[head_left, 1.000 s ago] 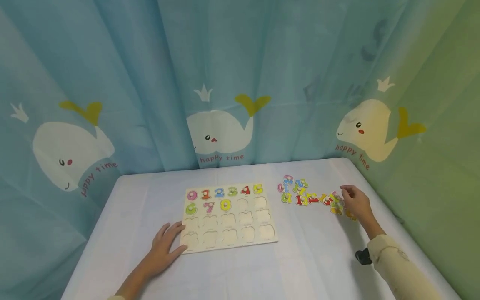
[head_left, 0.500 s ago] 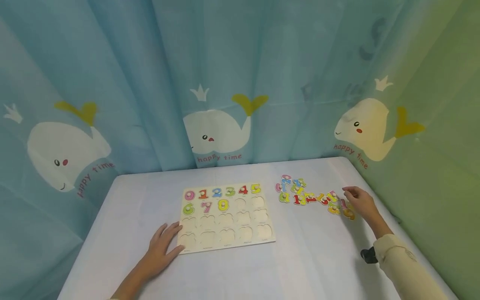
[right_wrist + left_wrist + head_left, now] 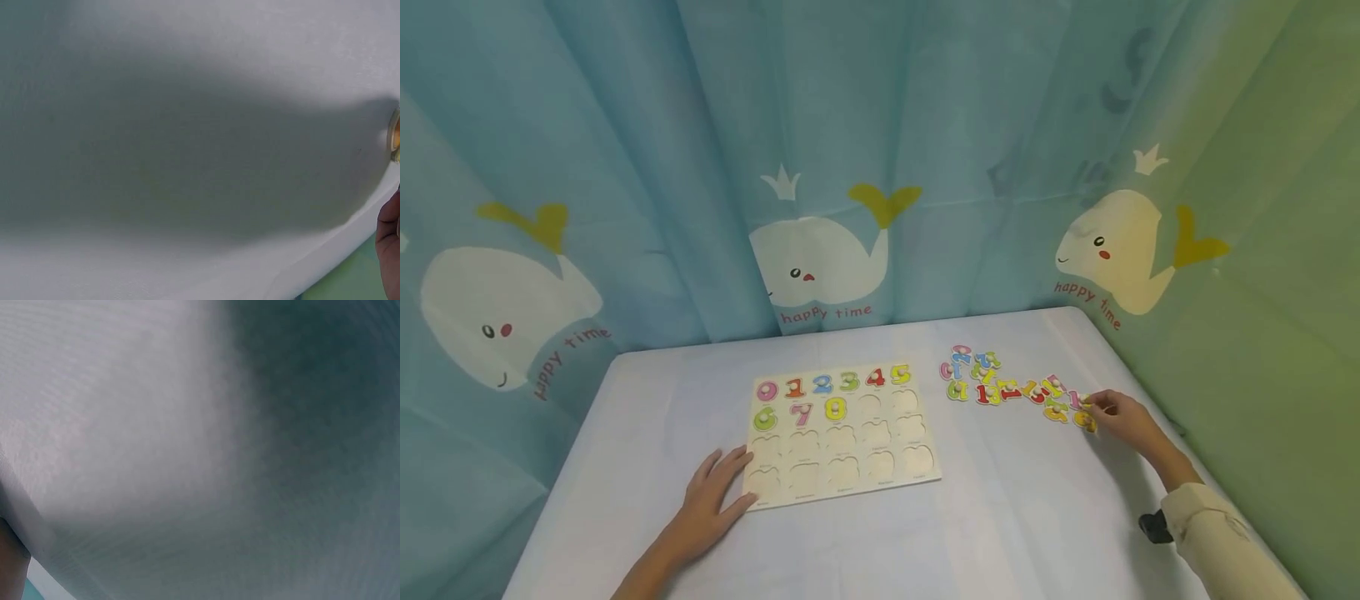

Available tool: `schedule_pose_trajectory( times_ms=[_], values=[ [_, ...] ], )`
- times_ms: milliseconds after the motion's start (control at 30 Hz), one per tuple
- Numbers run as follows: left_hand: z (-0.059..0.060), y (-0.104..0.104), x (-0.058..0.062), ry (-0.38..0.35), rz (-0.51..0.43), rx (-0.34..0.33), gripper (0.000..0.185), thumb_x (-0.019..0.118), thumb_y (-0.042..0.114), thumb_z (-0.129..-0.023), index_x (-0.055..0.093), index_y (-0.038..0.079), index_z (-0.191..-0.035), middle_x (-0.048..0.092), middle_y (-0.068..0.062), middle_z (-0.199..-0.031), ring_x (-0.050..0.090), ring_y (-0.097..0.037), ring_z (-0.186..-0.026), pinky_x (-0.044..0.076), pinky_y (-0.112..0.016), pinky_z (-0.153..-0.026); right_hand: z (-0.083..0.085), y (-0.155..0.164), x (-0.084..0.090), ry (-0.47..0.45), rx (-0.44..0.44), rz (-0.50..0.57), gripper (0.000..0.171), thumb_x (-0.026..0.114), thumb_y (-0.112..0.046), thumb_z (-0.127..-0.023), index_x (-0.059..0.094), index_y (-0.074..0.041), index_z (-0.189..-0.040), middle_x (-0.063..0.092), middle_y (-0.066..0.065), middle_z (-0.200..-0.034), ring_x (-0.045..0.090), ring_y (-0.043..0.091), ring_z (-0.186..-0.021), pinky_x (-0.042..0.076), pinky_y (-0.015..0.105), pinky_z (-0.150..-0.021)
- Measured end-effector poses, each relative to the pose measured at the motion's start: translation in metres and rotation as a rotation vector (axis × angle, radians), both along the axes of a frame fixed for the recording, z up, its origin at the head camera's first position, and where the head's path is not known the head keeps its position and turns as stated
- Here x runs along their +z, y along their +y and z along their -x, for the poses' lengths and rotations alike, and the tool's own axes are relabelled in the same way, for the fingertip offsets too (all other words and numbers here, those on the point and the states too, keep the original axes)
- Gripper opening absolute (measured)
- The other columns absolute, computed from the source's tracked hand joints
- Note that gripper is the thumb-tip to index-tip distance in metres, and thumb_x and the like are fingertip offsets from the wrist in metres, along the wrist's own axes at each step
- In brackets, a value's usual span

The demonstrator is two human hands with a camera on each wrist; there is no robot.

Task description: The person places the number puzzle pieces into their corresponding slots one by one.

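Starting at the left, the left hand (image 3: 707, 498) is laid flat on the surface (image 3: 1000, 517), fingers spread and relaxed, with the fingertips resting on the near-left corner of the board (image 3: 841, 442). Nothing is gripped by it. The board is set flat around the middle of the surface; numbers 0 to 5 are seated along its far row and 6, 7 and 8 in the next row, while the remaining slots are seen bare. The left wrist view is filled by blurry white cloth, so not much is added there.

Further right, a loose pile of coloured numbers (image 3: 1000, 383) is scattered along the far-right part of the surface, well apart from the board. At the right end of that pile, an orange piece (image 3: 1083, 420) is touched by the right hand (image 3: 1123, 417), whose fingers are curled over it; it looks like the piece is being pinched, though the view is too small for that to be certain. A cream sleeve (image 3: 1213, 546) is worn on that arm. In the right wrist view only the cloth, a shadow and a sliver of a piece at the edge can be made out.

Behind everything, a blue whale curtain (image 3: 820, 167) is hung.
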State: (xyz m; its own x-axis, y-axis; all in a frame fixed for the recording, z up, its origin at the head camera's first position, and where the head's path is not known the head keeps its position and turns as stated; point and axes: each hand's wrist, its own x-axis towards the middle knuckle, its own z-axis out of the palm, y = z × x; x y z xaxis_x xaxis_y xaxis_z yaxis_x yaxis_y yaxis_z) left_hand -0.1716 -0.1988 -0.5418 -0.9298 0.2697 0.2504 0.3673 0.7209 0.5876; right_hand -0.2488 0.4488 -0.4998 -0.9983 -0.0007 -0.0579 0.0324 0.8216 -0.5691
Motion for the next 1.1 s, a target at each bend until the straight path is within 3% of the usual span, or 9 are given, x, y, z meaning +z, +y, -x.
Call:
schedule_pose_trajectory(
  times_ms=[267, 600, 900, 1100],
  values=[
    [-0.002, 0.0, -0.006, 0.028, 0.004, 0.001, 0.052, 0.068, 0.023, -0.084, 0.052, 0.002, -0.13, 0.046, -0.02, -0.137, 0.024, -0.05, -0.128, 0.016, -0.068, -0.097, -0.001, -0.005, 0.004, -0.009, -0.008, 0.024, 0.031, 0.056, -0.021, -0.095, 0.058, 0.007, -0.107, 0.061, 0.015, -0.095, 0.055, 0.024, -0.083, 0.044, 0.032, -0.06],
    [-0.002, -0.002, -0.002, 0.032, 0.013, -0.008, 0.053, 0.067, 0.023, -0.086, 0.05, 0.002, -0.132, 0.044, -0.018, -0.138, 0.023, -0.049, -0.128, 0.017, -0.069, -0.097, -0.005, -0.013, 0.009, -0.018, 0.009, -0.001, 0.03, 0.057, -0.017, -0.094, 0.057, 0.011, -0.106, 0.061, 0.015, -0.091, 0.056, 0.024, -0.081, 0.044, 0.032, -0.059],
    [-0.001, -0.001, -0.005, 0.003, 0.015, -0.007, 0.054, 0.067, 0.024, -0.086, 0.05, 0.002, -0.132, 0.043, -0.019, -0.139, 0.023, -0.049, -0.129, 0.015, -0.069, -0.098, -0.01, -0.015, 0.004, -0.009, 0.033, 0.003, 0.022, 0.06, -0.011, -0.09, 0.061, 0.008, -0.1, 0.062, 0.012, -0.089, 0.057, 0.029, -0.084, 0.045, 0.032, -0.062],
    [0.001, -0.002, -0.003, 0.031, 0.002, -0.017, 0.054, 0.068, 0.023, -0.085, 0.05, 0.002, -0.131, 0.043, -0.02, -0.138, 0.023, -0.05, -0.128, 0.016, -0.069, -0.097, -0.011, -0.014, 0.001, -0.005, 0.029, -0.002, 0.023, 0.061, -0.011, -0.09, 0.06, 0.01, -0.1, 0.06, 0.013, -0.089, 0.057, 0.03, -0.083, 0.046, 0.033, -0.062]
  ],
)
